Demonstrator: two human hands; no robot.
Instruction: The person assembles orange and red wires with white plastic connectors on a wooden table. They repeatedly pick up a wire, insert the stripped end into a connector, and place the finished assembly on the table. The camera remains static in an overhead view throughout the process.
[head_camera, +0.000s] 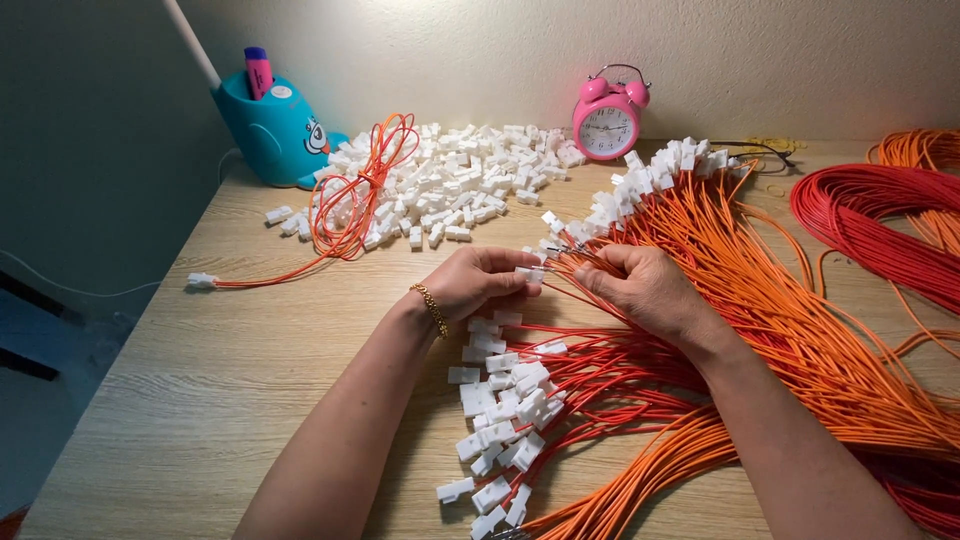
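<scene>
- Pinching a small white plastic connector (529, 272) between thumb and fingertips, the left hand (470, 283) is curled nearly closed above the pale wooden tabletop (200, 400); a gold chain bracelet (431, 308) sits on its wrist
- Gripping thin orange wire ends (566, 250) between thumb and forefinger, the right hand (645, 290) is also mostly closed, its fingertips just beside the connector the left hand holds
- Both hands work at the middle of the table, over a fan of orange wires (800, 330) whose finished ends carry white connectors in two groups, one below the hands (500, 420) and one behind them (655, 170)
- Whether the wire ends are already seated in the held connector cannot be told; the fingers cover the joint
- The red wire coil (870, 215) and another orange bundle (915, 148) are cut off at the right edge
- Loose white connectors (450, 185) lie in a heap too many to count
- One pink twin-bell alarm clock (607, 120), one teal pen holder (275, 130), one separate orange wire loop (360, 190)
</scene>
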